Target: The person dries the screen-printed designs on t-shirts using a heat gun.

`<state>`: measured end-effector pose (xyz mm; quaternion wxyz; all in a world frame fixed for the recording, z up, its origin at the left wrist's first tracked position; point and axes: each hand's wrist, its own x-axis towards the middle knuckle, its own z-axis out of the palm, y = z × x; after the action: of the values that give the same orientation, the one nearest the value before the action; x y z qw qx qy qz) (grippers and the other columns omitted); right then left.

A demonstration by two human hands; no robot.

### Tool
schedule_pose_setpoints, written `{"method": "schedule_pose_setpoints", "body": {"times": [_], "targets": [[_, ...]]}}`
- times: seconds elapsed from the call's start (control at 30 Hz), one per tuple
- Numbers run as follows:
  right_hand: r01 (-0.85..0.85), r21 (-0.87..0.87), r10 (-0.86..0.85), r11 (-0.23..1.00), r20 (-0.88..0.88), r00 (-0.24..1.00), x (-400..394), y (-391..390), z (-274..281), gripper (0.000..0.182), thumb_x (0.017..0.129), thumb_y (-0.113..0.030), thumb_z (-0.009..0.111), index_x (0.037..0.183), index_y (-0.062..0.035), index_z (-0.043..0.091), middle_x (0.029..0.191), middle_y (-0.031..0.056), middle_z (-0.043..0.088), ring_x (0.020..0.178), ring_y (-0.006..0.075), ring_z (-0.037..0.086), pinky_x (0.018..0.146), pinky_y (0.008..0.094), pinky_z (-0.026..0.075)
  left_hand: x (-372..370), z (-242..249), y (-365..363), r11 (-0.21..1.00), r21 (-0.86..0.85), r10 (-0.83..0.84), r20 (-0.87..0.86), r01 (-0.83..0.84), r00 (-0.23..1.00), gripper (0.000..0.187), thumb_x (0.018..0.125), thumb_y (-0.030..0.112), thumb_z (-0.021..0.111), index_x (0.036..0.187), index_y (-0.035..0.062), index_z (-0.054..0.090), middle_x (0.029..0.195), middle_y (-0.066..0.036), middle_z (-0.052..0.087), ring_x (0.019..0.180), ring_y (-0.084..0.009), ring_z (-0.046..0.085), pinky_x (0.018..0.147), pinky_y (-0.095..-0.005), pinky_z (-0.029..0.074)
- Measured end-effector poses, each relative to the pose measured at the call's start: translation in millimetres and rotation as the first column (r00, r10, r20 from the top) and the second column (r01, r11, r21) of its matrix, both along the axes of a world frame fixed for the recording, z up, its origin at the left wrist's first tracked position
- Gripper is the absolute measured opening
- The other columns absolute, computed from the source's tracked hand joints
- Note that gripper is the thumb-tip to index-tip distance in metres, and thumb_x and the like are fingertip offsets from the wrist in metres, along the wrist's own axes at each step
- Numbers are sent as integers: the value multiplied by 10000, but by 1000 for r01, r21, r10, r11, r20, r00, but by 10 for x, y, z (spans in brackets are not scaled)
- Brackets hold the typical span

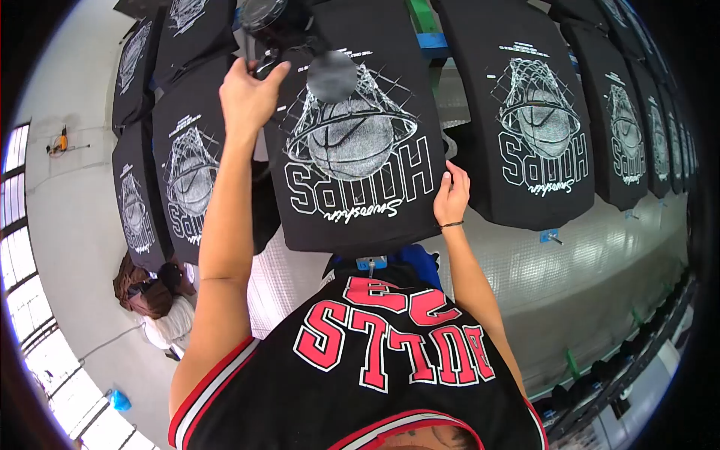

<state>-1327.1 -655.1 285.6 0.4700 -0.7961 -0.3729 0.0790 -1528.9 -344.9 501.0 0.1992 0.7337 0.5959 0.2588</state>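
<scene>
A black T-shirt (360, 229) lies stretched over a board in front of me, with a white basketball, net and "HOOPS" print that appears upside down. At its upper left, my left hand (250, 96) is closed on a black device (276, 21) with a rounded body; part of the grip is hidden. A grey disc (332, 76), slightly blurred, appears over the print beside the device. My right hand (453, 193) is closed at the shirt's right edge, thumb near the top surface and fingers along the side.
Matching printed shirts on boards stand in rows to the left (187, 172) and right (544, 127). A blue clamp (371, 263) sits below the front board. Brown and white cloth (150, 300) is piled at left. A yellow tool (61, 141) lies on the floor.
</scene>
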Motion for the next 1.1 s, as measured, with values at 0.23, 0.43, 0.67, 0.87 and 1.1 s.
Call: {"method": "schedule_pose_setpoints", "body": {"times": [0.23,0.43,0.67,0.87,1.1], "targets": [[-53,0,53,999,22,998,35,-6,-109,315,986,-141,504,1253,-6,603,1194,172,606,1116,348,551,988,420,429,-1085,230,-869,985,-158,74,11,-72,997,418,770,302,826,883,-31,601,585,-50,612,492,-118,590,502,-269,456],[-55,0,55,999,68,996,22,-27,-187,345,981,-167,512,1284,-23,591,1223,171,593,1124,355,539,1001,430,416,-1436,278,-1732,971,-180,161,18,-156,987,422,776,287,827,897,-45,597,617,-56,610,490,-119,578,490,-271,449],[-49,30,45,998,126,991,3,-34,-175,347,962,-153,533,1283,-35,593,1216,165,595,1107,360,538,988,440,420,-422,-16,-1808,968,-187,-122,229,167,966,435,754,248,837,944,-75,616,753,-120,665,649,-153,621,604,-312,502],[-20,-5,20,1000,114,993,-6,-66,-174,339,966,-168,527,1268,-33,602,1220,167,589,1107,367,535,982,449,419,116,-111,-1202,971,-73,-213,165,227,963,486,753,321,839,959,-61,621,615,-69,617,537,-122,612,540,-288,483],[-28,-14,29,1000,86,996,18,-1,-138,332,968,-161,515,1258,-20,597,1207,167,589,1109,366,534,982,449,418,-474,43,-347,991,-127,-24,100,37,995,496,756,359,827,949,-49,622,645,-75,640,545,-130,618,558,-291,493]]}}
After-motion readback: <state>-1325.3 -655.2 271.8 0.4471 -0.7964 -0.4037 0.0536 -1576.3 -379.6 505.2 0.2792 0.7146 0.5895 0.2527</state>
